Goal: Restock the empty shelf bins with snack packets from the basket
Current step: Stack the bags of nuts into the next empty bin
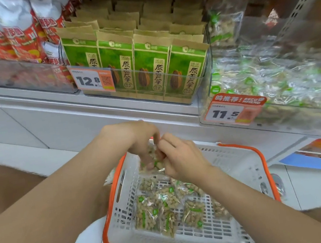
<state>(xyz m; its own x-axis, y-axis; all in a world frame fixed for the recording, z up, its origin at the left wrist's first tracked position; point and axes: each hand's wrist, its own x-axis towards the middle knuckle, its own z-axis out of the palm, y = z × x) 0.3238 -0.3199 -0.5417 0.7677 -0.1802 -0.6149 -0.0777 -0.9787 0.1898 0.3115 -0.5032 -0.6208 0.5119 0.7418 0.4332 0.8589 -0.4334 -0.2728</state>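
Nearest, two bare forearms come in from 7 and 5 o'clock and meet over the far-left end of the basket [263, 160], a white slotted one with an orange rim that fills the 6 o'clock part of the view. The left hand [137, 139] points its fingers down into a small clump of packets [154, 160]; its grip is closed on them, with the fingertips buried among the wrappers. Touching it at 3 o'clock, the right hand [181, 157] has its fingers curled round the same clump and its thumb raised, so its grip is closed on it too. Below the hands, toward 6 o'clock, more snack packets [168, 205] lie loose and overlapping on the basket floor; they are clear wrappers with green labels, showing pale nuts.

Above, along the shelf [92, 115], red bags [17, 32] stand at 10 o'clock. Green bags [147, 69] with brown tops stand in rows at 12 o'clock, behind an orange price tag [93, 80] reading 12.8. At 2 to 3 o'clock a clear bin [308, 111] is partly filled with green-labelled packets like those in the basket, blurred here, and a tag [235, 110] reading 11.5 hangs on its front.
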